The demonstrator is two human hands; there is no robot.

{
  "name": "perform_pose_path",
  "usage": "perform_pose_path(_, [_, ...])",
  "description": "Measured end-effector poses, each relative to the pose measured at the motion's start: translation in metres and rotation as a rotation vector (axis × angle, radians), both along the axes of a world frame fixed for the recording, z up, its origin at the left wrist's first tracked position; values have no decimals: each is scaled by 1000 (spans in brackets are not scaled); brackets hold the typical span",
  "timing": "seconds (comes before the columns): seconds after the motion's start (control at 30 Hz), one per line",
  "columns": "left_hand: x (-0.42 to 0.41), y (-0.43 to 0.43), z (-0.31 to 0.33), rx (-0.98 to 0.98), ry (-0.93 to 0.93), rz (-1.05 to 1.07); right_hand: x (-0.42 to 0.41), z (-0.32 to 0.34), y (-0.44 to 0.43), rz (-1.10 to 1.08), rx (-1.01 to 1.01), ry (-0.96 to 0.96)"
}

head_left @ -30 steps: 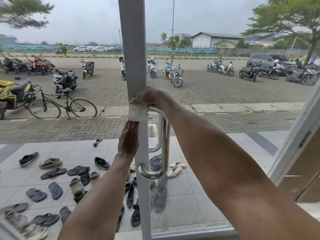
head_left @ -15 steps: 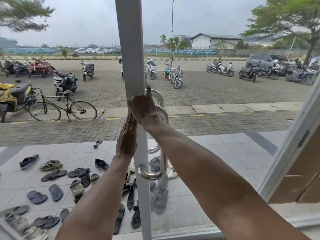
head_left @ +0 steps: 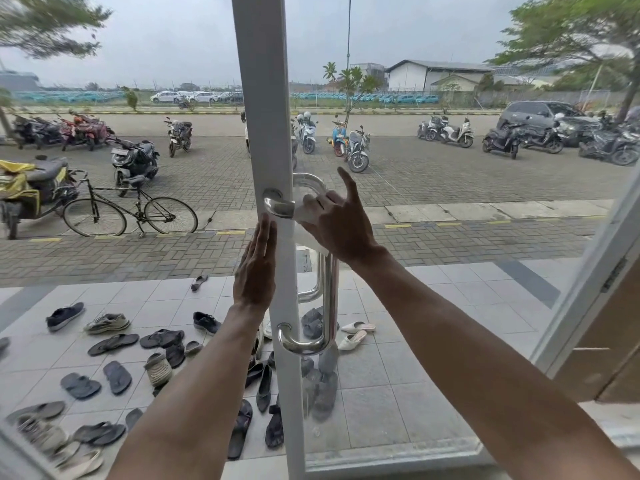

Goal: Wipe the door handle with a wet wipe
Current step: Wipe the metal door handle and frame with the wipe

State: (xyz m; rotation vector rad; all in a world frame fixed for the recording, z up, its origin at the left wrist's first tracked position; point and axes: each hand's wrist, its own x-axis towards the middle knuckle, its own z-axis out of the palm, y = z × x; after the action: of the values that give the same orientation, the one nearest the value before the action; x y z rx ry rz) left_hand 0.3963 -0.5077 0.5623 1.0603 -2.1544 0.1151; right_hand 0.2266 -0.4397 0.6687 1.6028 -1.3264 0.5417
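Observation:
A polished steel pull handle (head_left: 328, 299) runs down the right side of the white door frame (head_left: 263, 98), with curved ends at top and bottom. My right hand (head_left: 341, 225) grips the handle's upper bend through a white wet wipe (head_left: 310, 211); its little finger sticks up. My left hand (head_left: 255, 268) lies flat with straight fingers against the left face of the frame, just below the handle's upper mount (head_left: 275, 204). A second handle shows through the glass behind.
Glass door panels (head_left: 450, 306) flank the frame. Outside, several sandals and shoes (head_left: 114, 344) lie on the tiled porch, with a bicycle (head_left: 130, 216) and parked motorbikes beyond. An open door leaf's white edge (head_left: 588, 282) stands at the right.
My right hand has slid with the wipe from the frame around to the handle's upper bend on the right. The left hand stays flat on the frame.

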Motion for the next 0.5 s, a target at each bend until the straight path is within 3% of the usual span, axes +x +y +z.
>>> perform_pose_path(0.2, [-6,5,0,35,30,9,-2,-21,11,55,8,-398])
perform_pose_path(0.5, [-6,7,0,39,42,9,11,-59,15,57,-54,-829])
